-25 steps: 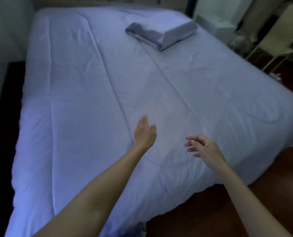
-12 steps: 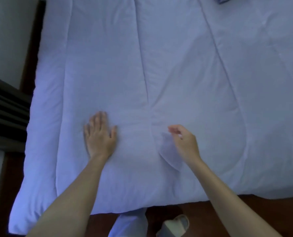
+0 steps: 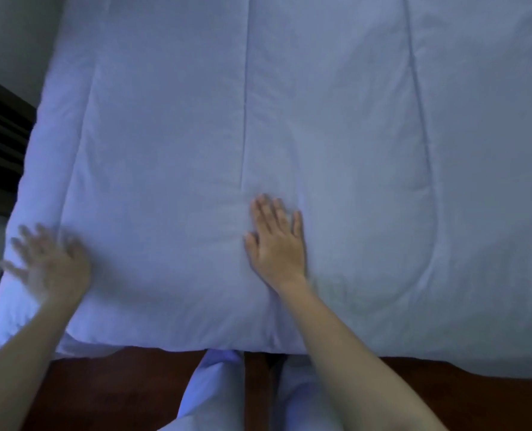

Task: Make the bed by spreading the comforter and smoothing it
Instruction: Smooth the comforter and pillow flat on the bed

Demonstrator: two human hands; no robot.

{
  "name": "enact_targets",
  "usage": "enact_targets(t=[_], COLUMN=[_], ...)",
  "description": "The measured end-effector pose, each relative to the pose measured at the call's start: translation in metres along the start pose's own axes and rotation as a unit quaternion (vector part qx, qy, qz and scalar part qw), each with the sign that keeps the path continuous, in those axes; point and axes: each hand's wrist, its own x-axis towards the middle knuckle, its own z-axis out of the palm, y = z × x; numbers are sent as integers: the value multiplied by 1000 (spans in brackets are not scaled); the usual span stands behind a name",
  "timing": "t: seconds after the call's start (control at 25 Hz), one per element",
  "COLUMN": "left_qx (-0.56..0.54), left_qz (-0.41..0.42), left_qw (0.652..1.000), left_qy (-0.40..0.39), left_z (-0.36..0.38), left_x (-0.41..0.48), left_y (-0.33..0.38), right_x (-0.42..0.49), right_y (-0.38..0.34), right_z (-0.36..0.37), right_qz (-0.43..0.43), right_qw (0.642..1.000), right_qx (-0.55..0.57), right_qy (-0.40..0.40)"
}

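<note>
The comforter (image 3: 289,119) covers the bed to its foot edge. Left hand (image 3: 51,265) — blurred, fingers spread — nears the left corner; right hand (image 3: 277,244) presses flat mid-edge. Sweep outward, palms flat, pressure even.

The comforter (image 3: 351,119) fills the top and middle of the frame, with the floor (image 3: 118,393) along the bottom. The left hand (image 3: 51,265) lies on its lower-left corner. The right hand (image 3: 275,244) lies on it at centre, well apart.
</note>
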Motion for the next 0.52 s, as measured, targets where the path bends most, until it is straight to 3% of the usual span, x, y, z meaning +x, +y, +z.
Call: enact_targets(t=[0.08, 0.16, 0.36, 0.44, 0.52], left_qx=[-44, -118, -100, -59, -9], left_qz=[115, 204, 515, 571, 590], left_qw=[992, 972, 846, 812, 801], left_qy=[11, -28, -89, -103, -95], left_z=[0, 1, 46, 54, 62], left_x=[-68, -151, -330, -372, -382], left_y=[96, 198, 362, 394, 401], right_x=[-15, -37, -111, -145, -174], right_y=[65, 137, 323, 385, 438], right_z=[-20, -40, -91, -109, -125], right_qz=[69, 125, 303, 369, 423], right_qw=[997, 991, 951, 928, 904], right_qx=[-18, -34, -41, -37, -41], right_qy=[14, 19, 40, 43, 36])
